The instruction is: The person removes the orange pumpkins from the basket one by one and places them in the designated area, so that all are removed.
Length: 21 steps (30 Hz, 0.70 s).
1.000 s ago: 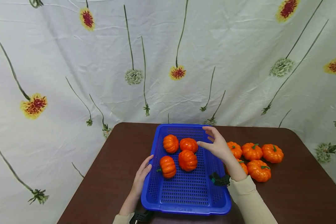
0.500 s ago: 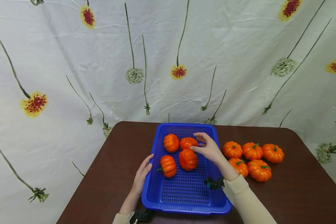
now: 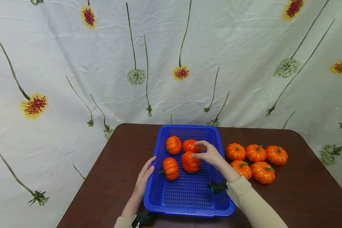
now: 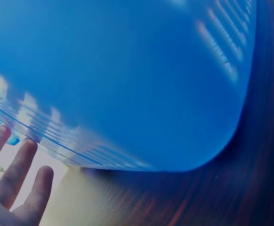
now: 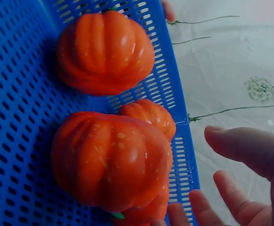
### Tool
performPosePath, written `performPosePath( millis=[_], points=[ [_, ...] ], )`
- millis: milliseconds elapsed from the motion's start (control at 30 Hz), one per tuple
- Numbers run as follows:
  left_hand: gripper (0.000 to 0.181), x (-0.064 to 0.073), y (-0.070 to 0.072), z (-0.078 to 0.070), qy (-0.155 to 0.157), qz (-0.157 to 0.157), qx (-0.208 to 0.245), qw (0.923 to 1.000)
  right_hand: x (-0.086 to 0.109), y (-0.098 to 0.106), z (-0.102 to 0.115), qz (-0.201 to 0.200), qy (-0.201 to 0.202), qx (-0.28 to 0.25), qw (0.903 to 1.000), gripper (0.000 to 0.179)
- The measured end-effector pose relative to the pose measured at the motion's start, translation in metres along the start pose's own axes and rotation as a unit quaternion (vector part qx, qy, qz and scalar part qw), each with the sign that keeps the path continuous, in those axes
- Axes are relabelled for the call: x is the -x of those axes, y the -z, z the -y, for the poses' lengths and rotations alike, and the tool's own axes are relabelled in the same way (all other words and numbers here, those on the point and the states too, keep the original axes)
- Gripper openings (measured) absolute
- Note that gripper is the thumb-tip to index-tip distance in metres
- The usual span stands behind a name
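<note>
A blue perforated basket holds several small orange pumpkins. My left hand rests along the basket's left side, its fingers extended; in the left wrist view the fingertips lie right at the slotted wall. Over the basket, my right hand hovers with thumb and fingers spread apart, nothing held between them. It is nearest the back right pumpkin and the front right pumpkin, partly overlapping both. To their left sit another pumpkin and one with a green stem.
Several more orange pumpkins lie in two rows on the dark brown table, right of the basket. Behind the table hangs a white cloth with a flower print. A black strap camera sits on my right wrist.
My right hand has moved left and slightly toward me, from near the basket's right rim to over the right-hand pumpkins inside. The left hand and the pumpkins stay in place.
</note>
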<state>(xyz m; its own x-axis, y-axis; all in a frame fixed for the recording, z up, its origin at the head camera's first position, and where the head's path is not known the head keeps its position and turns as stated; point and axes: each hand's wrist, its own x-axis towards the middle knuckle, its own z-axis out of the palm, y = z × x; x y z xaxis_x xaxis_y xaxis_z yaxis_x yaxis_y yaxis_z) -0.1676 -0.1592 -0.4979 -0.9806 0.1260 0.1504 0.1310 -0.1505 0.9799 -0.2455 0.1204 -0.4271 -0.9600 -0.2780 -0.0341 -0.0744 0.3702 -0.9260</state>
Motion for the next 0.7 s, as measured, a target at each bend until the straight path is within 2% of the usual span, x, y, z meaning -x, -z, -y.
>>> performPosePath(
  millis=[267,533,700],
  points=[
    [0.044,-0.0005,-0.0002,-0.0002,0.000,0.003,0.020,0.9998,-0.0003,-0.0014,-0.0039,0.009,-0.002,0.015,0.9999,0.049],
    [0.044,0.0001,0.0001,-0.0002,-0.001,0.005,0.019,0.9998,0.0001,-0.0037,-0.0070,0.061,-0.006,0.047,0.9971,0.054],
    [0.044,-0.0001,-0.0004,-0.0002,0.000,0.003,0.019,0.9998,0.0008,-0.0041,-0.0079,0.065,-0.014,0.057,0.9962,0.055]
  ],
)
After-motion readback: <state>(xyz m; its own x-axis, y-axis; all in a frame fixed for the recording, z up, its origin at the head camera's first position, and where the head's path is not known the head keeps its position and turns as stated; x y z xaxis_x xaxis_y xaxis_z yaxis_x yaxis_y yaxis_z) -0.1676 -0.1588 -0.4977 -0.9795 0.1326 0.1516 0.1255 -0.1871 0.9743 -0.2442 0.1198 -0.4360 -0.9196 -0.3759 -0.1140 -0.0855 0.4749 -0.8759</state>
